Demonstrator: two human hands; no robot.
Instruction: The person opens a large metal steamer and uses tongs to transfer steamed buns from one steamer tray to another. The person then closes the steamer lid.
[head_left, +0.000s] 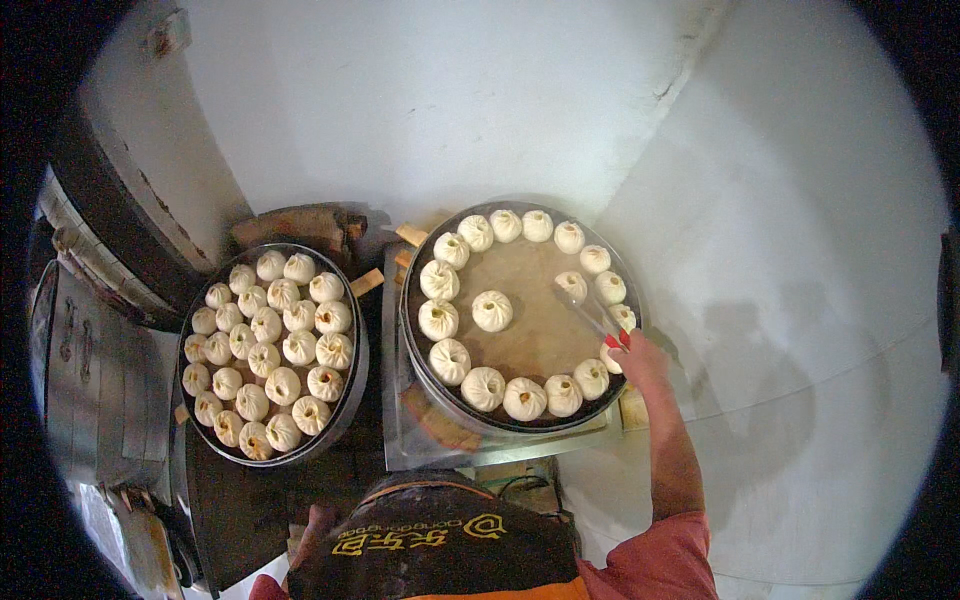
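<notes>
My right hand (642, 360) grips metal tongs (594, 315) with red handle parts, reaching over the right side of a large round steamer tray (525, 337). The tongs' tips are at a pleated bun (572, 285) just inside the outer ring; whether they clasp it or only touch it is not plain. Several white buns (450, 361) line the tray's rim, and a lone bun (492, 311) sits inside the ring at left. My left hand (321, 519) is low by the apron's left edge, mostly hidden; its fingers cannot be made out.
A second round steamer tray (363, 360), filled with buns (265, 325), stands to the left. Wooden pieces (367, 282) jut out by both trays. A metal stand (401, 442) supports the right tray. White walls (480, 112) rise behind and at right. A dark apron (442, 555) bears writing.
</notes>
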